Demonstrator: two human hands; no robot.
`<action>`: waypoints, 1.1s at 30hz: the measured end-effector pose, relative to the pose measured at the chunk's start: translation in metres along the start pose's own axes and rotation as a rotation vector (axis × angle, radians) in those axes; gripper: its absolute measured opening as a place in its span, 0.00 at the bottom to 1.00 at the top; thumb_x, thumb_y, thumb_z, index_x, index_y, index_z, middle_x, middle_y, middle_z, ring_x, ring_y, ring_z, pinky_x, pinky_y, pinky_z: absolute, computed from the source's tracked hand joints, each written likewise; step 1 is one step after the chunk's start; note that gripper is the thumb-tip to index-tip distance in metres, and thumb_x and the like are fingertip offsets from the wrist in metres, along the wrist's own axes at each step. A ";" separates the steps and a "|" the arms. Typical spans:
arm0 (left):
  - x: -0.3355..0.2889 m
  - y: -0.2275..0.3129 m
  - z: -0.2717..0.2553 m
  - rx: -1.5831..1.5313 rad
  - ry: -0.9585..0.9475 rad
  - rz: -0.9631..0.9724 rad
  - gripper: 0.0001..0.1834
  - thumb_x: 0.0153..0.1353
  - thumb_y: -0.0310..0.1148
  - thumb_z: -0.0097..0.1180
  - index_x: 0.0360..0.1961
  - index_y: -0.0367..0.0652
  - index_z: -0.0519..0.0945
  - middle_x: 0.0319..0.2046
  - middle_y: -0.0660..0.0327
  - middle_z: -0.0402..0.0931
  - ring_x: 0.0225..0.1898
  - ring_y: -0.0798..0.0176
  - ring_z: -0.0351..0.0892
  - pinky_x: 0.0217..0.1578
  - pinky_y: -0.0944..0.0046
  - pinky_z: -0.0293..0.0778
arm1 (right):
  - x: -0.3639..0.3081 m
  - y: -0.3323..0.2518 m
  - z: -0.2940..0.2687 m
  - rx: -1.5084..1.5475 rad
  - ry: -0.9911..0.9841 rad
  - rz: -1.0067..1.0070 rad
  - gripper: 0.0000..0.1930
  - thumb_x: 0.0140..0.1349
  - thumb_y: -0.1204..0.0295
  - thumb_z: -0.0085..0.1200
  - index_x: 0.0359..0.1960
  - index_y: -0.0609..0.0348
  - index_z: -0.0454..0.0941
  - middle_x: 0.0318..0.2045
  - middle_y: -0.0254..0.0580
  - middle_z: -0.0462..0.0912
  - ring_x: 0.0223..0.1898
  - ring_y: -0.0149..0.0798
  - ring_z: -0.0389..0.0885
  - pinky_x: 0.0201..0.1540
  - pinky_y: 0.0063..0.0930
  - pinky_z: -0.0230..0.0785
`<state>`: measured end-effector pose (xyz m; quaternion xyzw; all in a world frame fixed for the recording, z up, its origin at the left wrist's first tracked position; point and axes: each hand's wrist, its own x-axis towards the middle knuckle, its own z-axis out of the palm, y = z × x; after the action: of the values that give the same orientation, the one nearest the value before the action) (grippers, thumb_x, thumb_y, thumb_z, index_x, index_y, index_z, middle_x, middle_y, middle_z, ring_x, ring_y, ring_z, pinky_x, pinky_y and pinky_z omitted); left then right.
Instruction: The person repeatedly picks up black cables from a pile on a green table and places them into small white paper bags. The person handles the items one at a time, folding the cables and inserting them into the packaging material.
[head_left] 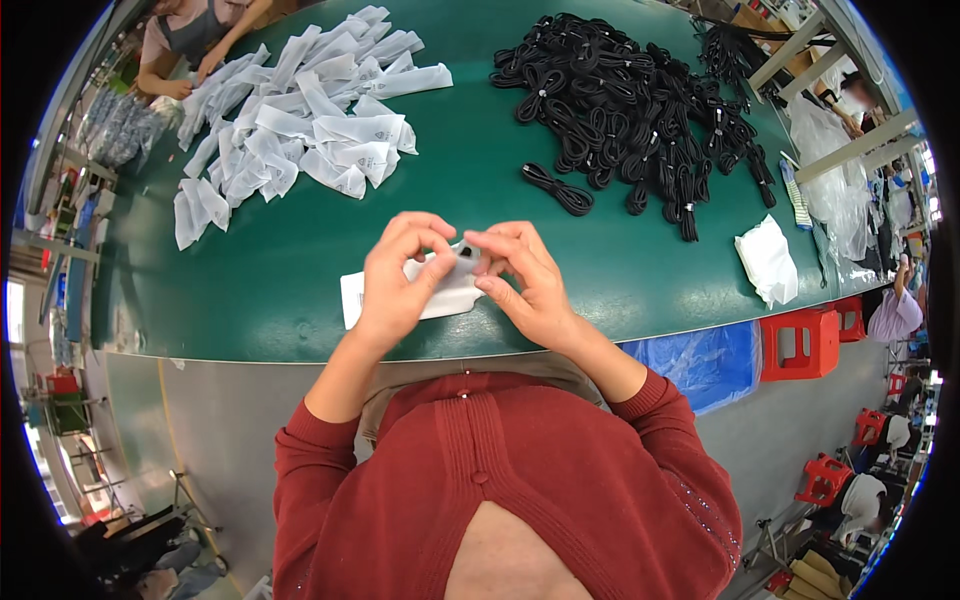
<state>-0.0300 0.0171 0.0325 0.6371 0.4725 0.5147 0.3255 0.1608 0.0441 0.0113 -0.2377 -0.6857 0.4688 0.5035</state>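
Note:
Near the front edge of the green table, my left hand (402, 275) pinches a translucent white plastic bag (462, 268) between thumb and fingers. My right hand (527, 278) closes its fingertips on the other side of the same bag. Something small and dark shows at the bag's upper end between the hands; I cannot make out how far it sits inside. Beneath my hands lie flat white bags (352, 298), partly covered by the left hand. Beyond my right hand lies a single coiled black cable (557, 189), tied in the middle.
Filled white bags (300, 120) are piled at the far left, where another person's hand (178, 89) rests. A heap of coiled black cables (630, 110) covers the far right. A crumpled white bag (767, 262) lies right, above a blue lined bin (700, 365) and red stool (800, 343).

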 end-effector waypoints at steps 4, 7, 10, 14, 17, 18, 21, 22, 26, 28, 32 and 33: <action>0.034 -0.012 -0.048 -0.426 0.230 -0.246 0.08 0.66 0.32 0.57 0.37 0.36 0.78 0.41 0.62 0.76 0.38 0.71 0.73 0.43 0.70 0.69 | 0.021 0.013 -0.032 -0.570 0.075 -0.222 0.19 0.59 0.77 0.61 0.53 0.54 0.77 0.46 0.47 0.72 0.40 0.41 0.77 0.39 0.30 0.72; 0.079 -0.018 -0.097 -0.255 0.501 -0.013 0.11 0.67 0.32 0.56 0.45 0.35 0.78 0.42 0.60 0.77 0.39 0.69 0.75 0.43 0.68 0.71 | 0.033 0.039 -0.068 -1.036 0.190 -0.168 0.23 0.56 0.74 0.63 0.56 0.52 0.76 0.47 0.49 0.73 0.44 0.47 0.75 0.42 0.36 0.71; 0.077 -0.011 -0.090 0.325 0.659 0.257 0.13 0.66 0.30 0.56 0.49 0.35 0.77 0.43 0.59 0.77 0.40 0.66 0.76 0.43 0.67 0.72 | 0.024 0.065 -0.092 -1.305 0.056 -0.060 0.25 0.55 0.72 0.63 0.56 0.56 0.74 0.44 0.47 0.74 0.48 0.47 0.73 0.45 0.37 0.68; 0.019 -0.015 -0.039 0.362 0.082 0.132 0.11 0.58 0.24 0.62 0.43 0.39 0.80 0.44 0.60 0.76 0.44 0.65 0.76 0.45 0.67 0.73 | 0.010 0.084 -0.096 -1.216 -0.007 0.013 0.22 0.58 0.73 0.59 0.56 0.62 0.74 0.38 0.47 0.75 0.42 0.48 0.76 0.41 0.39 0.72; -0.018 -0.024 -0.002 0.419 -0.170 0.064 0.13 0.53 0.26 0.66 0.40 0.40 0.81 0.39 0.57 0.76 0.39 0.57 0.77 0.39 0.63 0.75 | 0.006 0.066 -0.081 -0.900 0.031 0.170 0.17 0.63 0.73 0.54 0.53 0.65 0.75 0.36 0.49 0.79 0.37 0.47 0.81 0.39 0.37 0.74; -0.026 -0.031 0.005 0.449 -0.202 0.080 0.13 0.52 0.26 0.67 0.39 0.39 0.81 0.37 0.56 0.75 0.38 0.54 0.77 0.38 0.61 0.75 | 0.004 0.056 -0.075 -0.695 0.036 0.273 0.16 0.64 0.74 0.53 0.52 0.66 0.76 0.35 0.50 0.80 0.35 0.46 0.82 0.38 0.37 0.75; -0.034 -0.043 0.018 0.508 -0.146 0.055 0.09 0.53 0.25 0.67 0.34 0.38 0.79 0.33 0.58 0.75 0.34 0.56 0.76 0.36 0.62 0.74 | -0.006 0.031 -0.056 -0.438 0.000 0.328 0.12 0.67 0.74 0.50 0.49 0.68 0.77 0.37 0.53 0.83 0.32 0.43 0.84 0.39 0.32 0.75; -0.035 -0.045 0.019 0.506 -0.137 0.031 0.08 0.53 0.24 0.66 0.33 0.37 0.79 0.32 0.58 0.75 0.33 0.57 0.76 0.36 0.62 0.74 | -0.009 0.027 -0.051 -0.422 -0.026 0.282 0.13 0.67 0.74 0.51 0.49 0.67 0.78 0.37 0.53 0.83 0.33 0.43 0.84 0.39 0.32 0.75; -0.037 -0.044 0.020 0.338 -0.071 -0.120 0.05 0.55 0.22 0.63 0.31 0.37 0.78 0.29 0.59 0.75 0.29 0.63 0.74 0.34 0.66 0.71 | -0.021 0.018 -0.045 -0.581 -0.129 0.068 0.14 0.63 0.72 0.58 0.49 0.63 0.79 0.29 0.46 0.78 0.29 0.46 0.78 0.32 0.35 0.71; -0.035 -0.040 0.017 0.265 -0.043 -0.192 0.04 0.56 0.21 0.62 0.31 0.36 0.78 0.28 0.58 0.74 0.27 0.61 0.74 0.31 0.65 0.71 | -0.025 0.016 -0.046 -0.628 -0.145 -0.009 0.15 0.61 0.72 0.59 0.49 0.61 0.79 0.28 0.44 0.76 0.28 0.45 0.76 0.32 0.36 0.71; -0.037 -0.045 0.014 0.172 -0.004 -0.246 0.04 0.56 0.21 0.61 0.31 0.36 0.77 0.28 0.58 0.74 0.27 0.62 0.73 0.31 0.66 0.70 | -0.026 0.010 -0.048 -0.724 -0.236 -0.156 0.16 0.59 0.71 0.61 0.48 0.59 0.79 0.28 0.43 0.75 0.28 0.44 0.76 0.31 0.37 0.71; -0.038 -0.046 0.014 0.167 -0.001 -0.239 0.04 0.56 0.21 0.61 0.31 0.36 0.77 0.29 0.57 0.75 0.27 0.61 0.73 0.31 0.65 0.71 | -0.025 0.009 -0.048 -0.731 -0.245 -0.168 0.16 0.59 0.72 0.61 0.49 0.59 0.79 0.28 0.42 0.75 0.28 0.44 0.76 0.31 0.37 0.71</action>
<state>-0.0293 -0.0014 -0.0254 0.6015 0.5860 0.4307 0.3305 0.2130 0.0473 -0.0060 -0.2865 -0.8796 0.1757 0.3366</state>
